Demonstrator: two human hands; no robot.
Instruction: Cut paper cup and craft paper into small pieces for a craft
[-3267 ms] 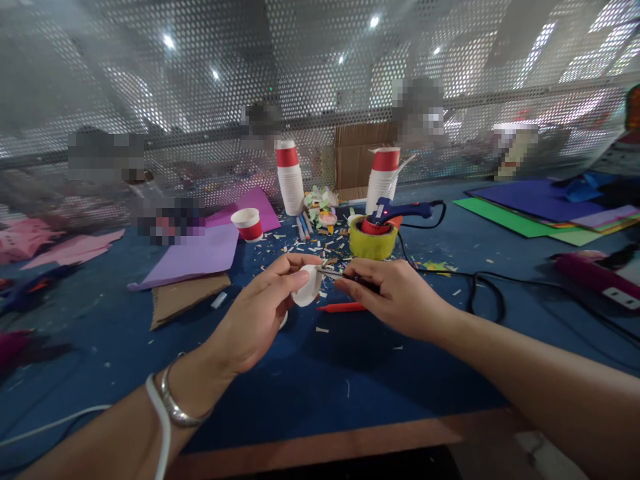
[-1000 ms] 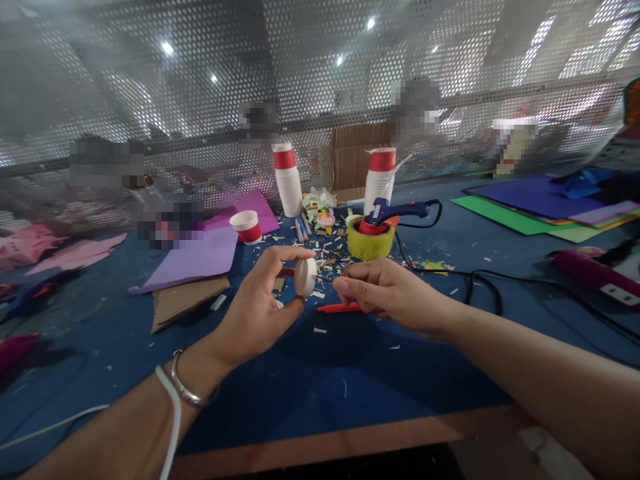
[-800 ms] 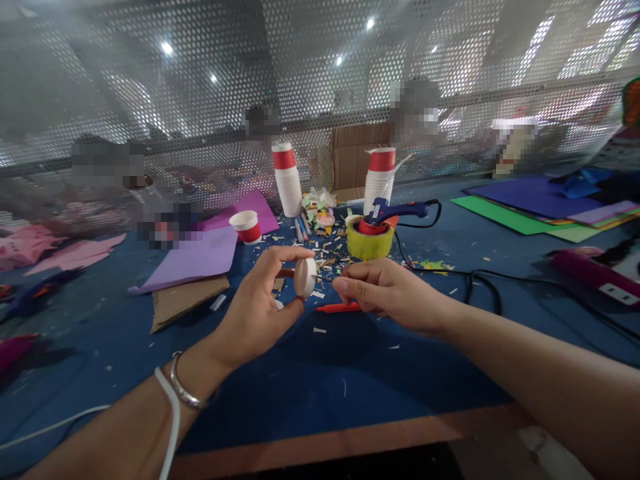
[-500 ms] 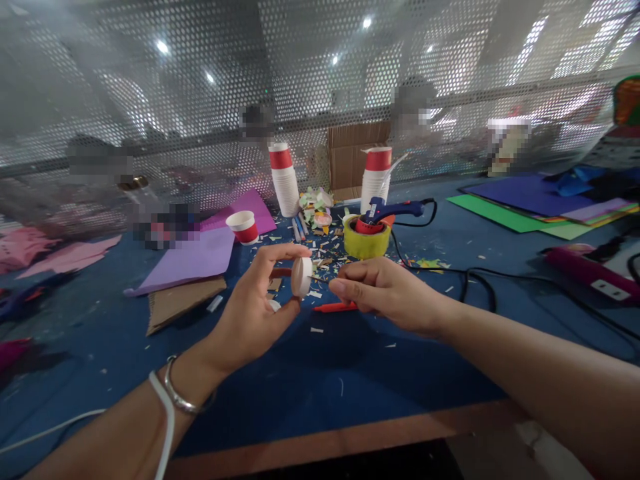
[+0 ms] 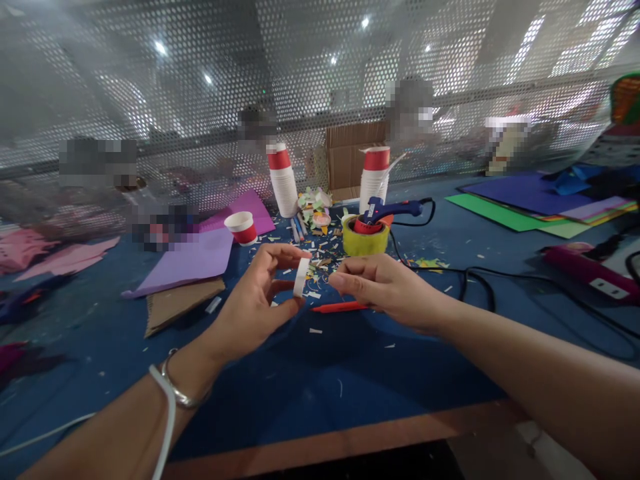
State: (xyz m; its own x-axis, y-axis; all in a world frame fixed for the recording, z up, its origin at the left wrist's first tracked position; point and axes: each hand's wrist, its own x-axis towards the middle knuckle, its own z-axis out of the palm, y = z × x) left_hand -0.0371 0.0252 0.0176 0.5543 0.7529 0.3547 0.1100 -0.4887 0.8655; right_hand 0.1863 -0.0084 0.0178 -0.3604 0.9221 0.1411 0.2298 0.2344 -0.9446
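Above the table (image 5: 270, 393), left hand (image 5: 250, 297) arches, right hand (image 5: 387, 291) curls.

A stack of paper cups (image 5: 284, 190) stood near a perforated screen (image 5: 300, 73), with a second stack (image 5: 373, 190) to its right. Pens (image 5: 299, 229) lay just before the first. A blue glue gun (image 5: 395, 211) rested on a roll of yellow tape (image 5: 365, 245). Light purple paper (image 5: 185, 260) overlapped cardboard (image 5: 183, 305); green paper (image 5: 493, 212) lay partly under a dark blue sheet (image 5: 523, 193).
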